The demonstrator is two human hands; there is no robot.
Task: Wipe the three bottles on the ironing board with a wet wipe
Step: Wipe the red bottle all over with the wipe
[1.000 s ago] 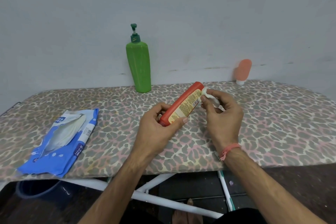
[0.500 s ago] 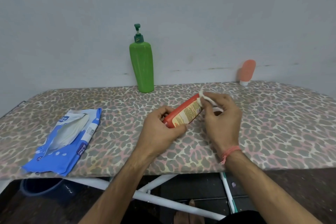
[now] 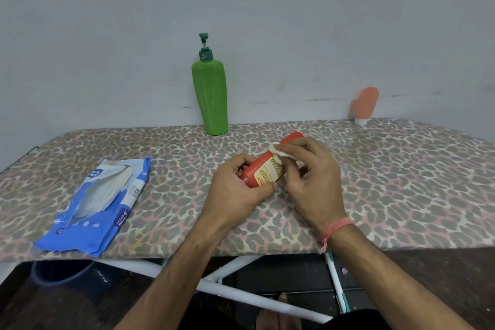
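Two hands (image 3: 235, 190) (image 3: 313, 182) rub crumpled wipe (image 3: 278, 153) on smooth red bottle (image 3: 263, 173).

It looked like a room in a simple home. An ironing board (image 3: 401, 169) with a leopard-print cover stood against a plain grey painted wall (image 3: 267, 8), on white metal legs (image 3: 241, 292) over a dark floor. On the board were household things: a green pump bottle (image 3: 210, 96), a small pink tube (image 3: 366, 104) standing on its cap and an opened blue pack of wet wipes (image 3: 99, 203). A dark bucket (image 3: 61, 273) stood below the board.
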